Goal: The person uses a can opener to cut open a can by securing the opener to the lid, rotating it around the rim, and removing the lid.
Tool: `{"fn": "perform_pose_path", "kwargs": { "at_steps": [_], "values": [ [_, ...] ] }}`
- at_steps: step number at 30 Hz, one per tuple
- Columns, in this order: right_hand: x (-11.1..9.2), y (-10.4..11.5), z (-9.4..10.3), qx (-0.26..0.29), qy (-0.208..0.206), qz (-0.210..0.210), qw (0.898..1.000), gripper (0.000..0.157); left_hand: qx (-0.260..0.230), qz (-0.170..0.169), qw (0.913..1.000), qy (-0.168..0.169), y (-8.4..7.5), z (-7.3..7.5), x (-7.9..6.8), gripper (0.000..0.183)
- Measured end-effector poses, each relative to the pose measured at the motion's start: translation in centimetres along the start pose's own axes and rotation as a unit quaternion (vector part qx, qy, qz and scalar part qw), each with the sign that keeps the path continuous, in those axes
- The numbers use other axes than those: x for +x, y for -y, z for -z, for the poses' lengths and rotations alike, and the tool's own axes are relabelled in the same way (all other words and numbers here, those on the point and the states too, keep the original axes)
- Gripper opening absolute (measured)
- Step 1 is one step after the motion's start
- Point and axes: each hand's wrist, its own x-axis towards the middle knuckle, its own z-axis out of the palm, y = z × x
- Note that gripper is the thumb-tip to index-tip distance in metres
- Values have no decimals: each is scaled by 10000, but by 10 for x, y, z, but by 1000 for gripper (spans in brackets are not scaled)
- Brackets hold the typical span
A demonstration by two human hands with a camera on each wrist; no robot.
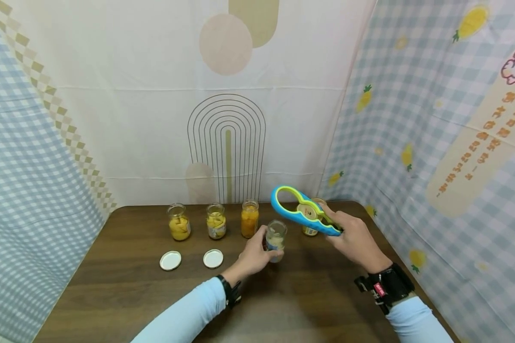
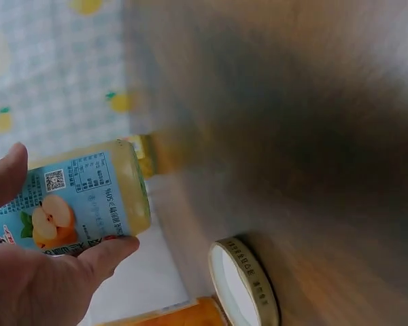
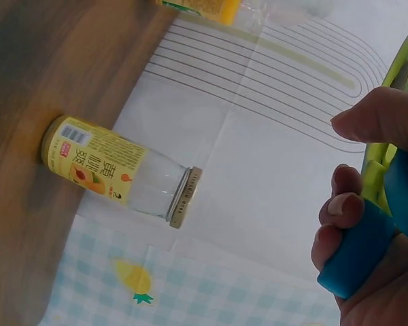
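My left hand [image 1: 254,255] grips a glass jar [image 1: 276,240] with pale contents, raised off the table. Its blue label with an apple picture shows in the left wrist view, where thumb and fingers wrap the jar [image 2: 75,197]. No lid shows on its rim in the head view. My right hand [image 1: 354,236] holds a blue and green jar opener [image 1: 298,216] by its handles, up to the right of the jar. A round gold lid [image 1: 306,211] appears within the opener's frame. Fingers [image 3: 347,204] curl round the handle in the right wrist view.
Behind the opener stands a yellow-labelled peach jar [image 3: 95,163] with its gold lid on. Three lidless jars, one left [image 1: 179,226], one middle [image 1: 216,224] and one orange [image 1: 250,220], line the back. White-lined lids [image 1: 170,260] lie before them; another lid [image 2: 241,282] lies near my left hand.
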Motion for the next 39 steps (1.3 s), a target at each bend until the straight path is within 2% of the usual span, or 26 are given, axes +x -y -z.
{"fn": "perform_pose_path", "kwargs": {
  "at_steps": [6, 15, 22, 29, 39],
  "values": [
    [-1, 2, 1, -10, 27, -54, 10000, 82, 99, -19, 9998, -147, 12, -12, 32, 49],
    [-2, 2, 2, -9, -46, -22, 10000, 82, 148, 179, 9985, -501, 20, -22, 60, 48],
    [-2, 3, 0, 10, -35, -137, 9999, 82, 511, 467, 9955, -655, 24, -28, 85, 54],
    [-4, 3, -3, 67, 60, -238, 9997, 79, 861, 666, 9922, -612, 25, -30, 95, 59],
    [-2, 2, -2, 13, 19, -145, 9999, 81, 879, 656, 9925, -539, 23, -27, 97, 61]
  ]
}}
